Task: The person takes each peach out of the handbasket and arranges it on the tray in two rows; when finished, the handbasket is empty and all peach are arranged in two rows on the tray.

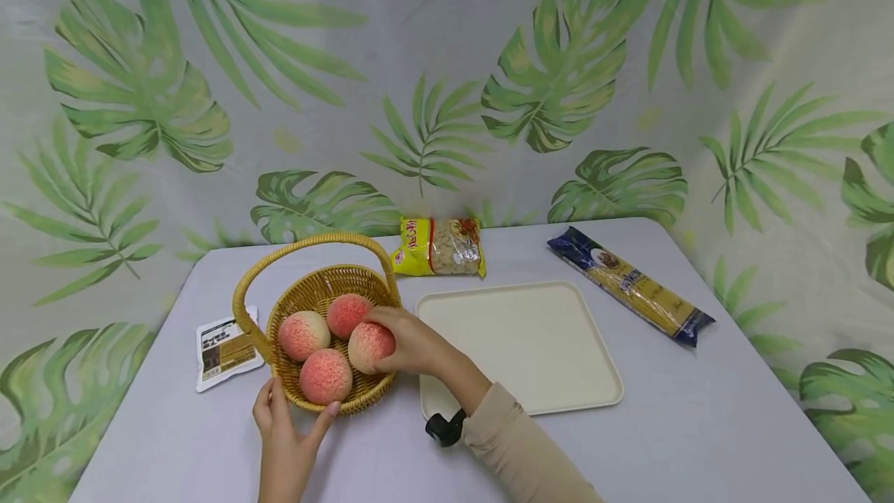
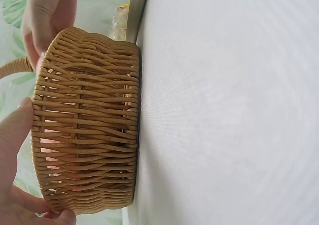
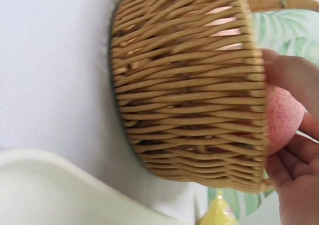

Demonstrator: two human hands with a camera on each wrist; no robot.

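A round wicker basket (image 1: pixel 334 278) with an arched handle stands on the left part of the table, with several pink-and-cream peaches inside. My right hand (image 1: pixel 408 340) reaches over the basket's right rim and grips the rightmost peach (image 1: pixel 370 348); in the right wrist view this peach (image 3: pixel 283 117) shows just above the rim, between thumb and fingers. At the near left side, my left hand (image 1: pixel 289 425) holds the basket's rim. The left wrist view shows its thumb (image 2: pixel 17 127) against the rim and its fingertips lower on the wicker wall.
Right of the basket lies a cream tray (image 1: pixel 517 348), partly under the right forearm. A yellow-ended food bag (image 1: pixel 440 247) lies behind it, and a long pasta packet (image 1: pixel 628 282) lies at the far right. Left of the basket is a white-and-brown pouch (image 1: pixel 226 352).
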